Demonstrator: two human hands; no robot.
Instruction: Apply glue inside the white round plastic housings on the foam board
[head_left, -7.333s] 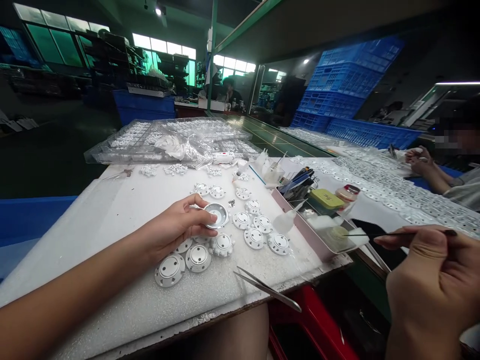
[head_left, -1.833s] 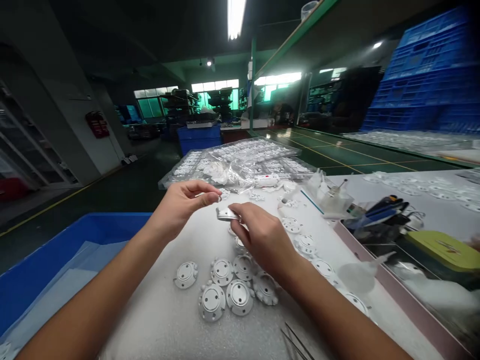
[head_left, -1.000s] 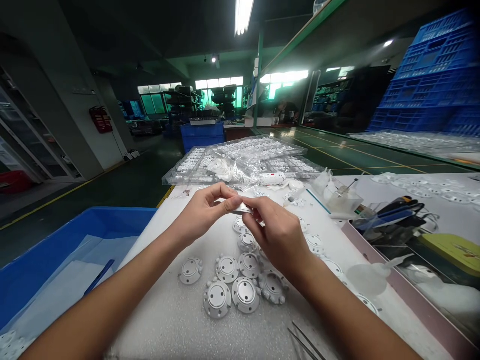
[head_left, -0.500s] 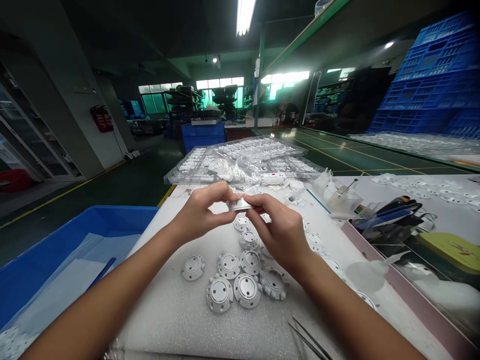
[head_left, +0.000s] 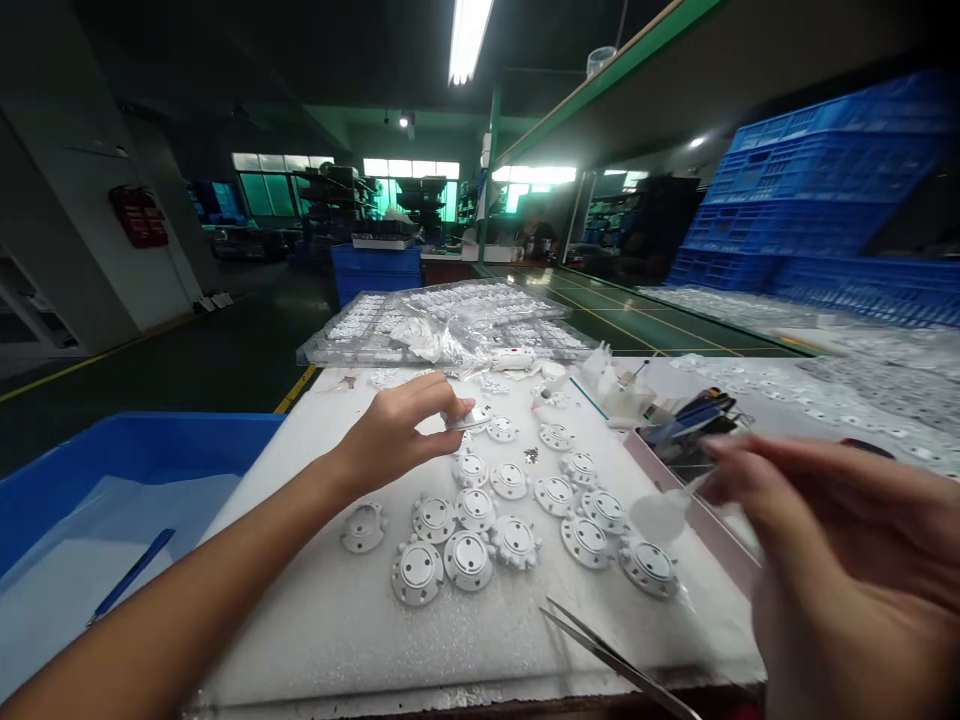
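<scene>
My left hand (head_left: pixel 397 430) pinches a small white disc-shaped part (head_left: pixel 471 418) between thumb and fingers above the foam-covered bench (head_left: pixel 315 620). My right hand (head_left: pixel 847 570) is at the right, smeared by motion. Its fingertips are close to the nozzle of a translucent squeeze bottle (head_left: pixel 660 516); whether they touch it I cannot tell. Below and between the hands lie several white round parts (head_left: pixel 468 558), each with a raised centre, dark holes and small knobs round the rim. Metal tweezers (head_left: pixel 592 640) rest at the front edge of the bench.
A pink-edged tray (head_left: pixel 651 462) of tools stands on the right. Clear plastic trays (head_left: pixel 352 345) of white parts are stacked at the back. To the left is a blue bin (head_left: pixel 180 430) with a blue pen-like item (head_left: pixel 135 570). Blue crates (head_left: pixel 795 200) rise at far right.
My right hand has let go of the white part and swung right towards the squeeze bottle. My left hand keeps the part. The view has turned to the right.
</scene>
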